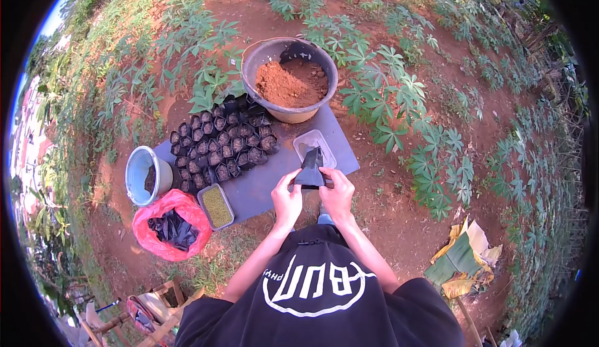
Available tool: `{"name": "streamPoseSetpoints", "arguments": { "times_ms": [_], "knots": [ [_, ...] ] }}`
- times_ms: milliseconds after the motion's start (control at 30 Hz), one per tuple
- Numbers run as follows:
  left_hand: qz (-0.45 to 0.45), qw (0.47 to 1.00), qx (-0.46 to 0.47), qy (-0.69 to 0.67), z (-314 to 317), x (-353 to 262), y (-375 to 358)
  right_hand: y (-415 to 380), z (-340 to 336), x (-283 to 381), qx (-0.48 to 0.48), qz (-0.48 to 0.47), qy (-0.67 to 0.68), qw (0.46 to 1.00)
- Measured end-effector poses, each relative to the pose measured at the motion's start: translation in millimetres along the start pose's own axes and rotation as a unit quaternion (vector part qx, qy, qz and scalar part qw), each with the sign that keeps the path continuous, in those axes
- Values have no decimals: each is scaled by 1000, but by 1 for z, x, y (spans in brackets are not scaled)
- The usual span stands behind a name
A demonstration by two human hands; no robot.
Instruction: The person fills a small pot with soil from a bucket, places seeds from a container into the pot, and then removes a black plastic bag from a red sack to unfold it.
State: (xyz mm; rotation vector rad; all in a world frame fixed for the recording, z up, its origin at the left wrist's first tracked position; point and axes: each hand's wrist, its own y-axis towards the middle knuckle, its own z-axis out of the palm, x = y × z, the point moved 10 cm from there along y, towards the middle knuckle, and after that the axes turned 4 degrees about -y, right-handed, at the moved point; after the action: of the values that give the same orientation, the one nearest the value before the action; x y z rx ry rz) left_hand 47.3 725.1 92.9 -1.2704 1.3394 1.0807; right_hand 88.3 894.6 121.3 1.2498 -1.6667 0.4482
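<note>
Both my hands are raised over a grey mat (262, 185) and hold one small black plastic nursery bag (310, 171) between them. My left hand (287, 196) pinches its left edge and my right hand (337, 192) grips its right edge. The bag looks flat and empty, its top pointing away from me. Just beyond it lies a clear rectangular tray (315, 145). Further out stands a large grey basin (257, 57) with reddish-brown soil (290, 83) in it.
Several filled black nursery bags (221, 146) stand packed together on the mat. A blue bucket (146, 175), a red plastic bag with black bags inside (170, 225) and a tray of green granules (216, 206) sit at left. Cassava plants (387, 97) surround the bare red earth.
</note>
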Motion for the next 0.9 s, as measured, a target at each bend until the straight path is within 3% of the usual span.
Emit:
{"name": "streamPoseSetpoints", "arguments": {
  "times_ms": [133,200,400,500,567,667,700,900],
  "knots": [
    [-128,976,1,-178,6,45,-4,-4,6,-7,6,1,14,1000],
    [-166,946,-5,-279,10,59,-6,-6,8,-14,40,54,7,998],
    [-272,881,57,-384,23,71,-9,-3,10,-30,91,139,-24,986],
    [-309,883,131,-329,25,78,-9,-13,34,-77,159,208,45,964],
    [-334,863,183,-332,26,81,-10,-20,48,-90,216,228,125,941],
    [-383,825,220,-352,28,92,-18,-37,60,-91,321,361,242,842],
    [-401,811,225,-361,29,97,-21,-42,61,-77,330,397,302,801],
    [-470,726,261,-429,45,113,-37,-53,68,-77,348,440,445,698]
  ]
}}
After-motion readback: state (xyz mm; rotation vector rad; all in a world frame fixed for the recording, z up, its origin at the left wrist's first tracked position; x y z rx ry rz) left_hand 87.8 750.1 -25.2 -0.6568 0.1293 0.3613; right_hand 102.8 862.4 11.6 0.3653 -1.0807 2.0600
